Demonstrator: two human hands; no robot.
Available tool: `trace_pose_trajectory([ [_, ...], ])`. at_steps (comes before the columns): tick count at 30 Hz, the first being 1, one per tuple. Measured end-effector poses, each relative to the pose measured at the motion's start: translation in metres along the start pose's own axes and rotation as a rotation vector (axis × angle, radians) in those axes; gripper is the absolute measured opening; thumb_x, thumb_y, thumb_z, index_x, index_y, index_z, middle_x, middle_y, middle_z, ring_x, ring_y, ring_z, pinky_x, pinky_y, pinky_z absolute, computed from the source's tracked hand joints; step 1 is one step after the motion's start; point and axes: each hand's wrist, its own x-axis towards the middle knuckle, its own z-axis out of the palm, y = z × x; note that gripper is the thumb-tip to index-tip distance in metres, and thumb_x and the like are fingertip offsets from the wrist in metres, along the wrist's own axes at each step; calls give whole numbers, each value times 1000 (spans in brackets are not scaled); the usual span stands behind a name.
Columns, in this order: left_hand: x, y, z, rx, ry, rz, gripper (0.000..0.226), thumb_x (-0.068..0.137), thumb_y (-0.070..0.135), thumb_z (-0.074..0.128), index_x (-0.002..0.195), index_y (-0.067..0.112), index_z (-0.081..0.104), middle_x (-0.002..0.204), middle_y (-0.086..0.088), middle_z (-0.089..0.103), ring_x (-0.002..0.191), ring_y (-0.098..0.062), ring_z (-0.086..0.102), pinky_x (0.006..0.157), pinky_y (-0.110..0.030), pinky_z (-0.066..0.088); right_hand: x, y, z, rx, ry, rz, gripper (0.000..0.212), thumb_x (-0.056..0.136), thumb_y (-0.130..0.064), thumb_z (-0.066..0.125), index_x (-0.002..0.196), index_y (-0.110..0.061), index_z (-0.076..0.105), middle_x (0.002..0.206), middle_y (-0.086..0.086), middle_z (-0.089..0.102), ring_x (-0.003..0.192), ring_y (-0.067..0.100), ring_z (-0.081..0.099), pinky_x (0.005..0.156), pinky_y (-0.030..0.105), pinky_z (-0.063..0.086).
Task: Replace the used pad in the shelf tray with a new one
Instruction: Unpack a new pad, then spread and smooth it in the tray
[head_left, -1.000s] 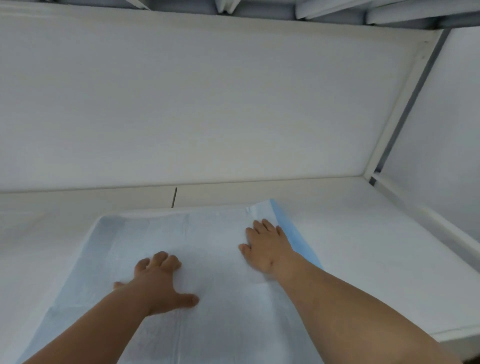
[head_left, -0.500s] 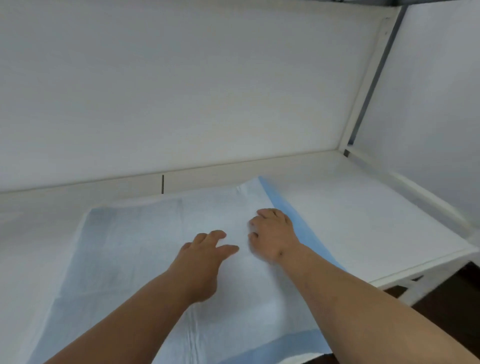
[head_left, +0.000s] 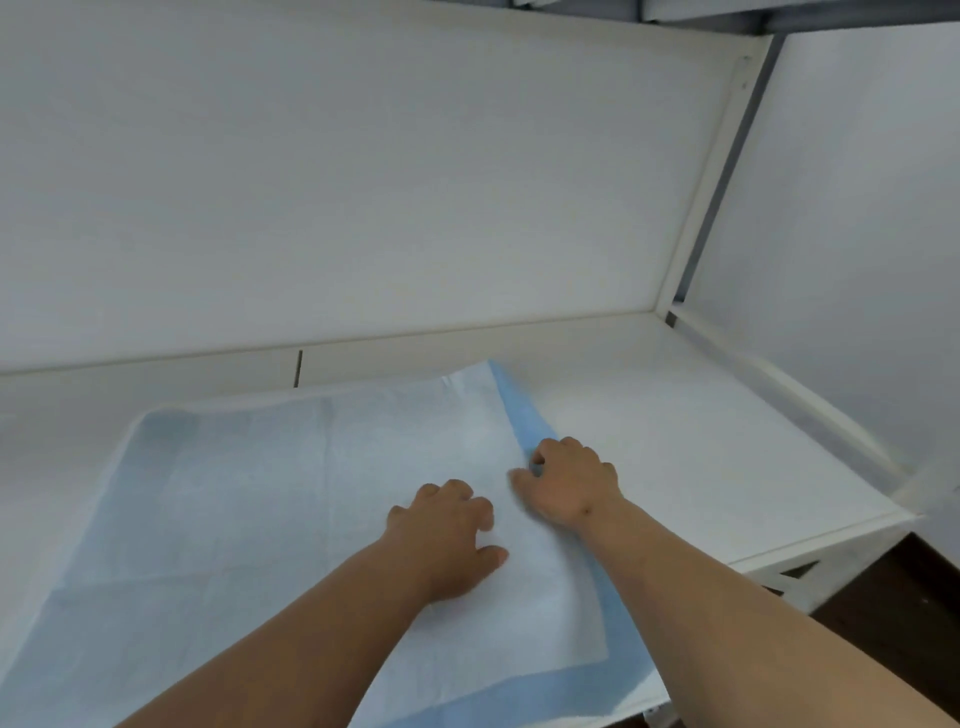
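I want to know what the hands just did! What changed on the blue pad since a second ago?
The left hand slid right across the pad, coming close to the right hand. The right hand's fingers, flat before, curled at the pad's blue right edge, seemingly pinching it. The pad stayed spread in the tray.

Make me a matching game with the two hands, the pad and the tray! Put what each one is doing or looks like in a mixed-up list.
Things:
1. left hand
2. right hand
3. pad
4. shelf tray

States:
A. white, bare on the right side
B. pale blue, spread out flat, with a darker blue border
C. fingers curled at the pad's right blue edge
D. resting on top of the pad's middle, thumb out to the side

Pairs: 1-D, 2-C, 3-B, 4-A
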Motion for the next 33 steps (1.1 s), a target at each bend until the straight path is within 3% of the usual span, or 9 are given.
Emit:
trace_pose_trajectory([
  [4, 4, 13, 2, 40, 2, -68, 55, 82, 59, 54, 129, 34, 41, 139, 10, 35, 129, -18, 32, 98, -44, 36, 2, -2, -6, -30, -66, -41, 57, 75, -69, 48, 109, -23, 49, 110, -1, 58, 106, 26, 55, 90, 42, 40],
  [7, 6, 15, 3, 17, 13, -102, 62, 78, 59, 58, 133, 35, 38, 141, 11, 33, 131, -17, 31, 100, -44, 35, 3, -6, -7, -138, -144, -74, 45, 77, -68, 47, 93, -26, 51, 102, -2, 61, 103, 25, 55, 87, 41, 35],
  [12, 5, 12, 2, -71, 17, -125, 64, 76, 58, 65, 132, 37, 41, 144, 15, 32, 134, -13, 30, 103, -43, 33, -1, -12, -13, -160, -216, -145, 28, 91, -44, 43, 101, -23, 59, 110, -1, 63, 107, 24, 58, 96, 42, 36],
  [17, 7, 1, 4, -226, 57, -142, 47, 84, 47, 61, 128, 36, 49, 143, 12, 38, 131, -13, 37, 108, -41, 34, -4, -22, -18, -187, -215, -207, 22, 92, -26, 45, 105, -17, 61, 112, 3, 63, 105, 26, 60, 88, 36, 45],
  [20, 6, -4, 0, -429, 124, -137, 36, 91, 33, 59, 127, 26, 55, 135, 4, 47, 124, -15, 48, 104, -26, 35, -4, -29, -21, -137, -238, -225, 14, 91, -20, 46, 81, -13, 53, 93, 3, 59, 92, 26, 59, 77, 33, 47],
  [22, 3, -7, -4, -634, 179, -180, 27, 94, 26, 56, 119, 21, 61, 122, 2, 56, 114, -17, 54, 94, -26, 41, -6, -38, -27, -96, -242, -248, 24, 92, -16, 45, 68, -13, 45, 76, 2, 50, 83, 26, 54, 66, 29, 40],
  [26, 1, -19, -8, -1068, 235, -327, 27, 93, 42, 53, 99, 18, 63, 106, -3, 64, 97, -19, 60, 91, -38, 46, -12, -59, -40, 51, -266, -298, 29, 96, -20, 46, 68, -12, 44, 72, 2, 46, 81, 24, 49, 55, 26, 34],
  [29, 2, -25, -13, -1263, 242, -376, 48, 90, 59, 48, 104, 16, 62, 107, 2, 62, 103, -18, 60, 95, -37, 45, -18, -71, -43, 107, -306, -349, 23, 100, -28, 45, 87, -9, 51, 81, 3, 50, 85, 22, 49, 70, 29, 38],
  [33, 3, -29, -17, -1292, 227, -388, 67, 74, 80, 49, 85, 15, 61, 91, -5, 62, 89, -20, 58, 88, -35, 46, -32, -83, -38, 126, -386, -433, 27, 100, -26, 45, 104, -5, 61, 89, 5, 56, 89, 21, 54, 78, 31, 43],
])
